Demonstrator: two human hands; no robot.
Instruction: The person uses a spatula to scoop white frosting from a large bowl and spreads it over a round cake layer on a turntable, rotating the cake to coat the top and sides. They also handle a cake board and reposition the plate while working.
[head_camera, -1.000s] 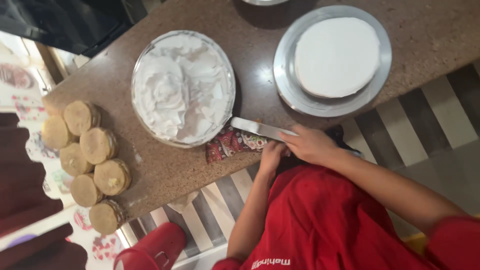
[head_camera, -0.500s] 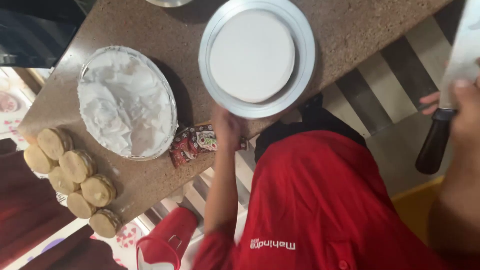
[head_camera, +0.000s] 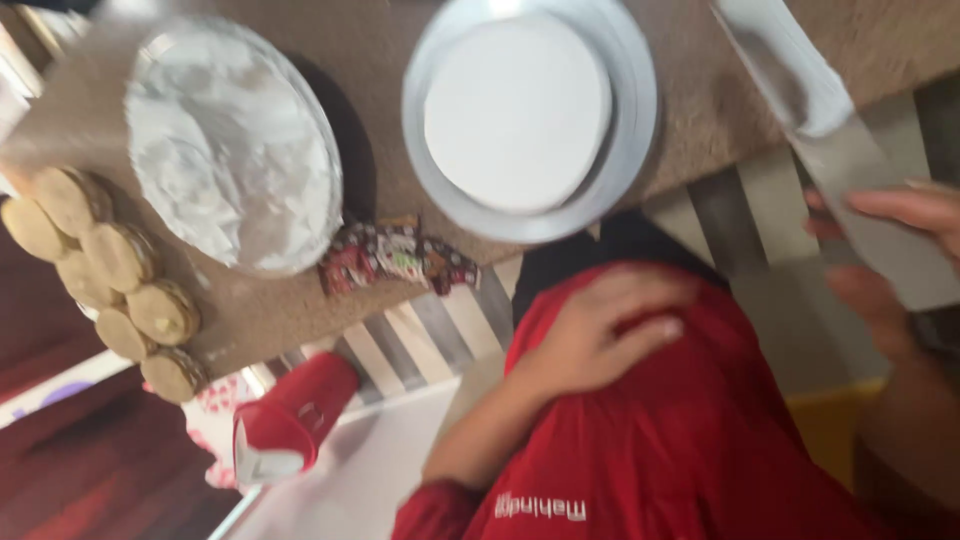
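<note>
Now: blade raised, other hand at rest

I see the right hand (head_camera: 905, 215) grasping a long flat metal blade (head_camera: 840, 150), white cream on its tip, held over the bench (head_camera: 700, 150) edge beside the white cake (head_camera: 515, 110). The left hand (head_camera: 590, 335) is released, lying flat on the red shirt (head_camera: 680, 450).

Brown speckled counter (head_camera: 700, 110): cream bowl (head_camera: 235, 150), plated white disc (head_camera: 517, 110), sandwich cookies (head_camera: 110, 280).

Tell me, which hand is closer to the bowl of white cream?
Left. The left hand rests on the red shirt, just right of the cream bowl; the right hand grips a long blade far right.
</note>
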